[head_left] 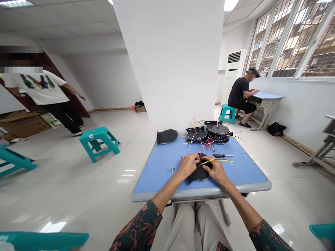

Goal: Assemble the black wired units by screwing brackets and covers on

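Note:
A round black disc part [199, 174] with red and yellow wires lies on the blue table [157, 174] in front of me. My left hand [187, 165] rests on its left side, fingers curled and pinching at the wires near the top. My right hand [216, 169] lies on its right side, fingers closed on the disc's edge by the yellow wires [220, 160]. A black screwdriver [222, 156] lies just beyond my right hand. A few small screws [170, 169] sit to the left of my left hand.
Stacked black discs with coloured wires [213, 133] and a single black disc [166, 136] lie at the table's far edge, against a white pillar [170, 62]. Teal stools [98, 143] stand left. One person [44, 94] walks at left; another [242, 97] sits at a desk by the windows.

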Motion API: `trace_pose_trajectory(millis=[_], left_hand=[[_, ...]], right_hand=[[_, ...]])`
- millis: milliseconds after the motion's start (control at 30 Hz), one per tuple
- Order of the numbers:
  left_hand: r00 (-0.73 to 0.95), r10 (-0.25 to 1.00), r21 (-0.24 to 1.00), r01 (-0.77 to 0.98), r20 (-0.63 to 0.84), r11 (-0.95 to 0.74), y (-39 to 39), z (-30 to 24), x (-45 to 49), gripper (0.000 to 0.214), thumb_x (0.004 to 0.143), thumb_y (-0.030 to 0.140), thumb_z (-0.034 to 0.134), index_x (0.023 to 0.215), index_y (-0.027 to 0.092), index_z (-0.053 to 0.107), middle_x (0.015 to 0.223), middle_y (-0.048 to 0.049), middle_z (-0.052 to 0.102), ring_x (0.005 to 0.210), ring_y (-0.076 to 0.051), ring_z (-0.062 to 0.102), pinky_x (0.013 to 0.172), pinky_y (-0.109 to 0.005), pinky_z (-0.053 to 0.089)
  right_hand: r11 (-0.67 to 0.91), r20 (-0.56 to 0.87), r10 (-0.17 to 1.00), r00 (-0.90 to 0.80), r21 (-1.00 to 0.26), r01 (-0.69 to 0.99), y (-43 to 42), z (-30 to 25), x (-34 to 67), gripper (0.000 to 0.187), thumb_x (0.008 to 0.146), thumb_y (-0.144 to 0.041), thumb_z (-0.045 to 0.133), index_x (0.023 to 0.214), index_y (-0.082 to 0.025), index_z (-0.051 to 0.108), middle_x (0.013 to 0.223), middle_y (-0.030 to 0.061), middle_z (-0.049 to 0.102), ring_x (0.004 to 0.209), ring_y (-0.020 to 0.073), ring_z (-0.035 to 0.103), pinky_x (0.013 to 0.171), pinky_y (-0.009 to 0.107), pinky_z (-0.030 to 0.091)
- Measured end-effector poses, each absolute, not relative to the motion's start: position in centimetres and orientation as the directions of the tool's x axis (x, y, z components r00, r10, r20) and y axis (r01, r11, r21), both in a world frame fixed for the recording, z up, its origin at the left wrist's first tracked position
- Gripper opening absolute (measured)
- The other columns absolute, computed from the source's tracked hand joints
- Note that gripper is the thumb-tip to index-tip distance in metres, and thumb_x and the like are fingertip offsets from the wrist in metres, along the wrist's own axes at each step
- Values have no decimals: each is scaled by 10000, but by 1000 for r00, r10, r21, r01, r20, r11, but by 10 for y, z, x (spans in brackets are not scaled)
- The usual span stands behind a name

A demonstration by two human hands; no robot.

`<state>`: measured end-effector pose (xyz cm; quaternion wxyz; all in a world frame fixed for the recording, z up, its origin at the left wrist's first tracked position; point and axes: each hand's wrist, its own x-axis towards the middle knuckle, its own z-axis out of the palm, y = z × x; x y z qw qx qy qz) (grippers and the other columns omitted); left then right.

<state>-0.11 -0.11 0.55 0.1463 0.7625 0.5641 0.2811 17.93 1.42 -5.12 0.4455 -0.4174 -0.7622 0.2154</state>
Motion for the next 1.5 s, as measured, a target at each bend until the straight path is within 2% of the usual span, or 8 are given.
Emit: trace_pose_trajectory(millis=[367, 467, 533, 667, 967, 1100, 1300, 1500], left_hand=[[167, 929, 588, 733, 330, -341, -2, 6, -5, 141, 894, 146, 543, 913, 218, 662, 894, -22, 733, 878, -192, 669, 837, -300, 498], [-6, 899, 636, 709, 437, -305, -17, -1, -18, 223, 937, 167, 480, 1109, 213, 615, 1150, -79, 697, 1089, -222, 628, 1009, -391, 474], [-248, 825, 738, 618, 509, -270, -35, -15, -28, 249, 941, 193, 482, 1168, 230, 579, 1200, -88, 668, 1086, -233, 629, 1008, -434, 493], [-440, 801, 871, 451, 407, -195, -76, -59, -35, 333, 947, 185, 448, 1277, 222, 475, 1311, -136, 613, 1081, -230, 648, 974, -447, 542], [-147, 903, 753, 614, 404, -237, -94, -80, -11, 950, 721, 70, 611, 1564, 182, 187, 1399, -192, 565, 1311, -369, 512, 1109, -601, 422], [-105, 937, 760, 618, 332, -200, -84, -75, -21, 971, 676, 36, 583, 1562, 116, 194, 1408, -214, 559, 1318, -353, 518, 1143, -573, 407], [42, 945, 797, 525, 325, -298, -63, -79, -52, 932, 667, 15, 515, 1555, 177, 284, 1435, -157, 567, 1332, -294, 547, 1161, -529, 413], [186, 936, 771, 531, 298, -351, -46, -72, -72, 912, 655, 31, 506, 1545, 166, 359, 1478, -157, 537, 1336, -293, 553, 1173, -510, 405]], right_hand=[[585, 503, 810, -303, -654, 480, 12, -47, 182, 343, 816, -193, 635, 1148, -217, 718, 1155, 97, 730, 1146, 271, 629, 1030, 450, 476], [587, 558, 797, -229, -630, 508, 12, -46, 182, 341, 826, -201, 615, 1149, -226, 720, 1161, 97, 728, 1164, 286, 609, 1059, 476, 451], [545, 552, 818, -162, -652, 527, 11, -46, 183, 357, 846, -212, 583, 1175, -253, 715, 1173, 80, 729, 1175, 287, 604, 1079, 486, 432], [390, 405, 908, -102, -734, 557, 12, -45, 182, 386, 868, -253, 568, 1228, -288, 702, 1142, 53, 744, 1120, 281, 640, 1042, 472, 460], [357, 362, 927, -96, -777, 518, 16, -48, 185, 429, 816, -210, 606, 1226, -286, 704, 1176, 54, 743, 1136, 273, 657, 1023, 451, 473], [328, 333, 939, -88, -785, 525, 15, -49, 188, 414, 790, -221, 626, 1193, -260, 712, 1152, 65, 746, 1084, 269, 667, 990, 437, 481], [288, 263, 957, -124, -804, 521, 9, -44, 198, 444, 754, -298, 668, 1190, -227, 713, 882, 33, 740, 789, 217, 657, 763, 337, 504], [283, 241, 959, -148, -821, 496, 4, -39, 203, 533, 748, -381, 680, 1244, -185, 680, 910, 43, 713, 808, 216, 624, 745, 325, 474]])
